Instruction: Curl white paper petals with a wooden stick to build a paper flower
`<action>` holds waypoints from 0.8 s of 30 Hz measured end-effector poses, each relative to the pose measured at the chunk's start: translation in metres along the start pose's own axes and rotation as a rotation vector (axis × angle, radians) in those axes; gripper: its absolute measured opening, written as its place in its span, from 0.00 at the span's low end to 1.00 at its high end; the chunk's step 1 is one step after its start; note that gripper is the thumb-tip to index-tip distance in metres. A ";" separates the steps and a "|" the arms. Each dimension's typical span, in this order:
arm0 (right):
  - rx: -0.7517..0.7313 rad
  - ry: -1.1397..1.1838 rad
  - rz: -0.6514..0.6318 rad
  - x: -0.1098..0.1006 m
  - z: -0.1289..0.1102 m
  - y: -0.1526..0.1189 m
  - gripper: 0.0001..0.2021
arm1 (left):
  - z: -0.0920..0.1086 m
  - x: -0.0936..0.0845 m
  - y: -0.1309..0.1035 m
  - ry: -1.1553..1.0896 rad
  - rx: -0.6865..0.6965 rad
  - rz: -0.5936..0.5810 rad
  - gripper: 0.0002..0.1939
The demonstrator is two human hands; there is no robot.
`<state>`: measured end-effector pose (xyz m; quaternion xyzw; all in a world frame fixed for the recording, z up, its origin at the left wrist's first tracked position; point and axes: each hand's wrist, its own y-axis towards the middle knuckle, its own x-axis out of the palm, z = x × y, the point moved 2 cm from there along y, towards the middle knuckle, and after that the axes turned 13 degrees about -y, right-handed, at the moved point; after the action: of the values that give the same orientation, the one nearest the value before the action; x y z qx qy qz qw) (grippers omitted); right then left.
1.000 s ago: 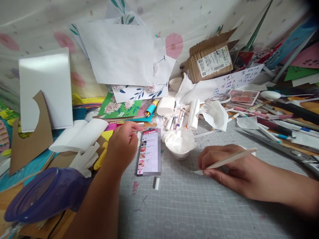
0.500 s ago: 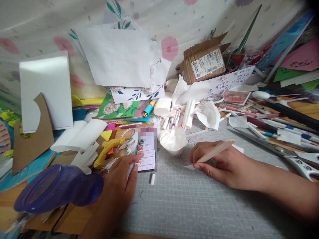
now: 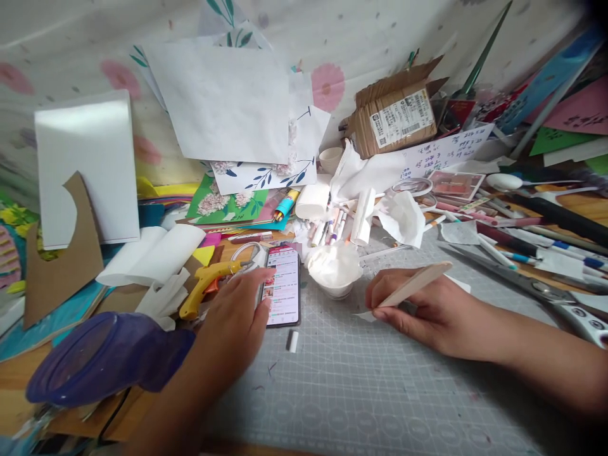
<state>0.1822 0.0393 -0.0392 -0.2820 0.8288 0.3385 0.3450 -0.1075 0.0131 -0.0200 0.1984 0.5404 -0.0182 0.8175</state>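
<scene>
Left hand (image 3: 237, 320): fingers partly spread, gripping nothing, fingertips at the left side of the phone (image 3: 284, 288), contact unclear; phone lies screen-up on the grey mat (image 3: 342, 367); right hand (image 3: 425, 316): fingers pinched around a pale flat stick (image 3: 416, 284), beside the white bowl (image 3: 334, 275)

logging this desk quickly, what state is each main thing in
phone: lying flat, screen lit
bowl: upright, white material inside
flat stick: held by right hand
glue gun: lying down, not held
cardboard box: flaps open
left hand: fingers at the phone, contact unclear
</scene>
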 end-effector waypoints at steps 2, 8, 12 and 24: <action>0.008 0.016 -0.005 0.001 0.001 0.000 0.06 | 0.000 -0.002 0.024 -0.014 -0.065 -0.041 0.18; 0.024 0.043 -0.004 0.000 -0.001 -0.002 0.06 | -0.011 0.023 0.068 0.000 -0.153 -0.114 0.22; 0.006 0.052 -0.009 -0.002 -0.004 -0.001 0.06 | -0.018 0.031 0.066 0.025 -0.169 -0.104 0.21; 0.009 0.023 -0.022 -0.005 -0.007 -0.001 0.08 | -0.026 0.032 0.067 0.051 -0.178 -0.113 0.21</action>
<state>0.1833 0.0351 -0.0318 -0.2934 0.8311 0.3278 0.3402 -0.1004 0.0898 -0.0367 0.0946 0.5710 -0.0111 0.8154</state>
